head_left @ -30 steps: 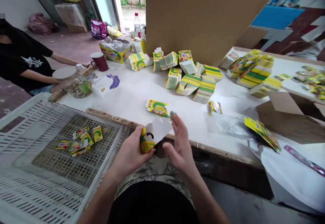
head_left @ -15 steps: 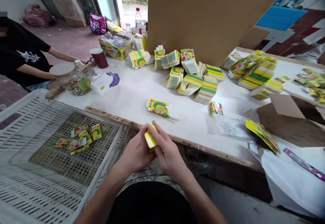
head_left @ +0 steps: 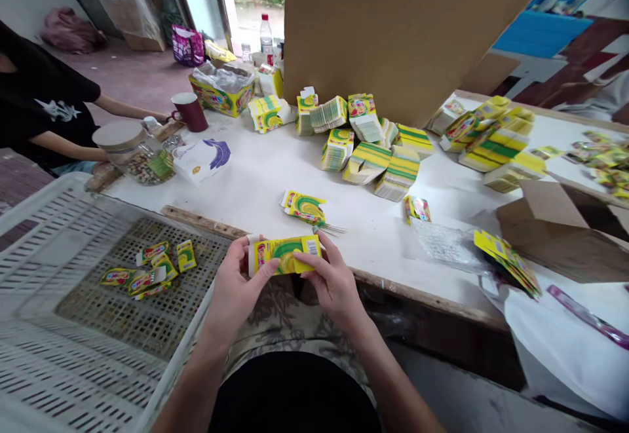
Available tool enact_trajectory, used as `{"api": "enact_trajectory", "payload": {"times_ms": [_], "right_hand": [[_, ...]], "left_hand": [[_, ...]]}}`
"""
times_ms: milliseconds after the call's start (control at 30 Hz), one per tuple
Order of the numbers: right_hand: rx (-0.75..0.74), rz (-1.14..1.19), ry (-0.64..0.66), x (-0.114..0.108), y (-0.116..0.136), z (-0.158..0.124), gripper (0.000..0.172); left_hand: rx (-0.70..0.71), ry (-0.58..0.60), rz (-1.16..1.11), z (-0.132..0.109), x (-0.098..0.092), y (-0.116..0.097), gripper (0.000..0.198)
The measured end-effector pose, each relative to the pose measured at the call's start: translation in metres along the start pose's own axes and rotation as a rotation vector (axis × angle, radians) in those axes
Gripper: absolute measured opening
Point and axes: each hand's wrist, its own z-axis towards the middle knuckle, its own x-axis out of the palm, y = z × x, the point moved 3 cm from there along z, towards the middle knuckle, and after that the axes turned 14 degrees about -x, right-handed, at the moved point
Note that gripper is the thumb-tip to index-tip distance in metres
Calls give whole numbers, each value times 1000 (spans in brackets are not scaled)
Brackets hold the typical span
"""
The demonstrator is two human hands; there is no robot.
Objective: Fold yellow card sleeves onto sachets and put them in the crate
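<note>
The left hand (head_left: 240, 282) and right hand (head_left: 334, 280) pinched a yellow carton (head_left: 285, 248) at the near edge of the surface (head_left: 265, 164); a second carton (head_left: 305, 206) lay just inside that edge.

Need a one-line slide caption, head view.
Left hand and right hand hold a yellow carton; white crate at left.
</note>
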Motion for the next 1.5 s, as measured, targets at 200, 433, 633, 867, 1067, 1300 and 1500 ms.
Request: {"api": "enact_trajectory", "payload": {"times_ms": [200, 433, 633, 867, 1067, 1300, 1500], "right_hand": [[-29, -28, 67, -2, 4, 4, 32], [-9, 75, 186, -7, 8, 4, 27], [-58, -44, 86, -2, 3, 6, 36], [-99, 1, 236, -6, -1, 8, 31], [-79, 32, 265, -6, -2, 5, 35], [203, 391, -138, 6, -3, 4, 70], [339, 730, -183, 40, -3, 14, 57]], "left_hand": [[-98, 40, -58, 4, 1, 0, 48], [-94, 37, -226, 9, 0, 3, 49], [-124, 69, -264, 9, 1, 2, 44], [-161, 51, -360, 11, -3, 4, 43], [-154, 37, -343, 11, -1, 5, 41], [-85, -33, -152, 3, 4, 9, 40], [-34, -92, -112, -3, 0, 0, 50]]}}
